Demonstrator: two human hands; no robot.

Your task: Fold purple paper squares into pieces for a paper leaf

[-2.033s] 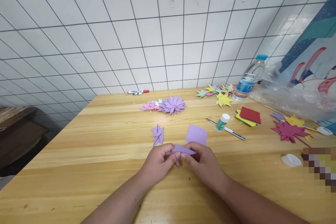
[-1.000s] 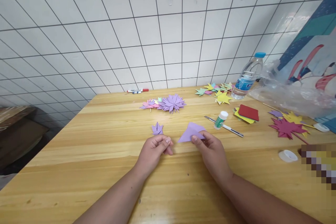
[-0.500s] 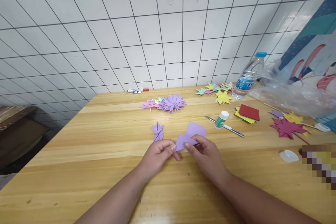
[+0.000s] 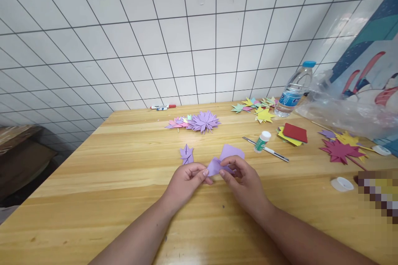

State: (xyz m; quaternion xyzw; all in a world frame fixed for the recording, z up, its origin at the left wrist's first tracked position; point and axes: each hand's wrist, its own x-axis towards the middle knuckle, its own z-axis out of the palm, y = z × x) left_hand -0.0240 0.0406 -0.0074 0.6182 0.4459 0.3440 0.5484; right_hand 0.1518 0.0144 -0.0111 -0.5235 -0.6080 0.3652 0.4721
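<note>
Between my hands is a small folded piece of purple paper (image 4: 213, 167). My left hand (image 4: 188, 181) pinches its left corner between thumb and fingers. On its right side, my right hand (image 4: 241, 177) holds the paper with the thumb in front and fingers curled behind and above. Just beyond the right fingers lies a purple paper sheet (image 4: 231, 151) with rounded corners, partly covered by the hand. A folded purple paper piece with points (image 4: 186, 154) rests on the table behind my left hand.
Behind the hands sit purple paper flowers (image 4: 204, 122) and markers (image 4: 163, 107). To the right are a glue stick (image 4: 262, 141), a utility knife (image 4: 276, 155), coloured paper (image 4: 295, 132), a water bottle (image 4: 294, 91), a dark red paper leaf (image 4: 339, 151) and a white cap (image 4: 342, 184).
My right fingers have lifted and shifted slightly on the folded purple paper, whose visible surface has changed shape. My left hand keeps its pinch, nearly still.
</note>
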